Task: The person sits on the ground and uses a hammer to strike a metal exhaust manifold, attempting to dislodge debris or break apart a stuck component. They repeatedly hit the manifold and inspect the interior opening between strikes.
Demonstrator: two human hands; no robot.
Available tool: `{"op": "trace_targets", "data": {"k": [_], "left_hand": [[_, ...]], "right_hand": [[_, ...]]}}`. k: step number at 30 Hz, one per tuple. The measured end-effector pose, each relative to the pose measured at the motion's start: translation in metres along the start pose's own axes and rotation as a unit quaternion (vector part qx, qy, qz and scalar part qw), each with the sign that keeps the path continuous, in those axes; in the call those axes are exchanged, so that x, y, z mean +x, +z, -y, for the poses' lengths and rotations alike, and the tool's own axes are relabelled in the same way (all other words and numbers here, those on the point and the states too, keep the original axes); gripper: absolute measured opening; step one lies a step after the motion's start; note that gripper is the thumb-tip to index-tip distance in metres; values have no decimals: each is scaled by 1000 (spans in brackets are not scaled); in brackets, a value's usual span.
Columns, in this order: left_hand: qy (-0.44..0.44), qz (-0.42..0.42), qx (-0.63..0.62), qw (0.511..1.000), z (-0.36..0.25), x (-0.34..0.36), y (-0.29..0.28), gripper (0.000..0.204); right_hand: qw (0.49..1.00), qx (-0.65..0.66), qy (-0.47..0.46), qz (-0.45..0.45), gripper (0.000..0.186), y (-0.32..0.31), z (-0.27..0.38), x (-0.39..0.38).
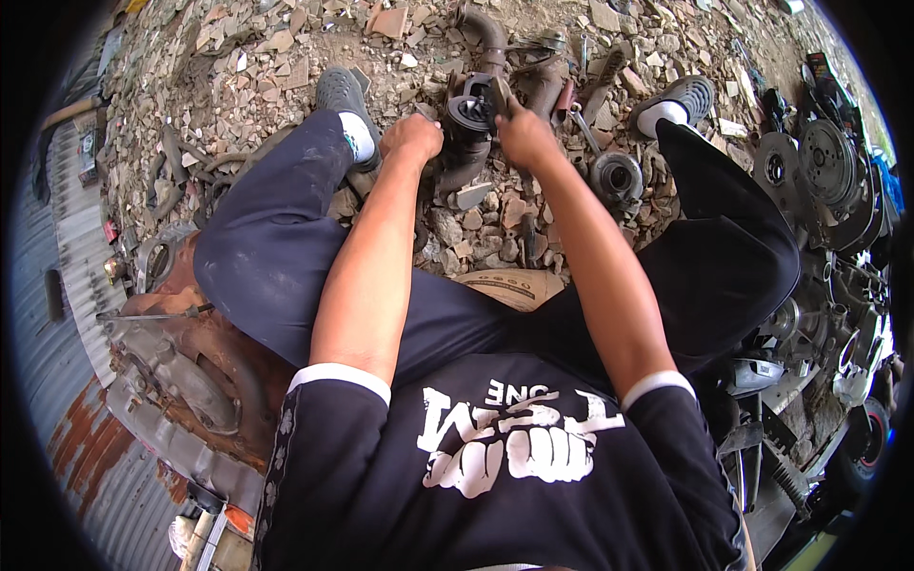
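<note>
Between my feet lies a rusty turbocharger-like metal part, its round mouth showing a dark finned wheel (470, 112). My left hand (411, 138) is closed beside the left of this part; what its fingers hold, if anything, is too small to make out. On the other side, my right hand (526, 138) is wrapped round a short brownish tool (500, 95) held against the part's right edge. The tool's kind is mostly hidden by the fingers. A curved rusty pipe (487, 40) rises beyond the round mouth.
Right of my right hand lie a wrench (583, 128), a red-handled tool (566, 98) and a round snail-shaped housing (617, 178). Broken stone and tile (276, 57) cover the ground. Metal discs (826, 162) and scrap parts pile up at right; a large rusty engine casting (190, 381) lies at left.
</note>
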State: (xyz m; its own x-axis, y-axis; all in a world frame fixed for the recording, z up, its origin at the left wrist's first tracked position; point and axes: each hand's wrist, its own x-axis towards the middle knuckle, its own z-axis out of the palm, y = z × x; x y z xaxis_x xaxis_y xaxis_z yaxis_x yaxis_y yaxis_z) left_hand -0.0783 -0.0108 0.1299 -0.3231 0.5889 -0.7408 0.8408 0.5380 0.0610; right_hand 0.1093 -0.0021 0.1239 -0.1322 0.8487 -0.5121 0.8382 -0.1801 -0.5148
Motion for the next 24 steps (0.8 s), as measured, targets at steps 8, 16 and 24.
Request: {"op": "trace_targets", "data": {"k": [8, 16, 24], "left_hand": [[-28, -2, -21, 999, 5, 5, -1, 45], [-30, 3, -18, 999, 5, 16, 8, 45], [-38, 3, -31, 999, 2, 12, 3, 39]], "right_hand": [[999, 1, 33, 15, 70, 5, 21, -34], [996, 39, 75, -1, 64, 6, 30, -17], [995, 56, 85, -21, 61, 14, 27, -13]]}}
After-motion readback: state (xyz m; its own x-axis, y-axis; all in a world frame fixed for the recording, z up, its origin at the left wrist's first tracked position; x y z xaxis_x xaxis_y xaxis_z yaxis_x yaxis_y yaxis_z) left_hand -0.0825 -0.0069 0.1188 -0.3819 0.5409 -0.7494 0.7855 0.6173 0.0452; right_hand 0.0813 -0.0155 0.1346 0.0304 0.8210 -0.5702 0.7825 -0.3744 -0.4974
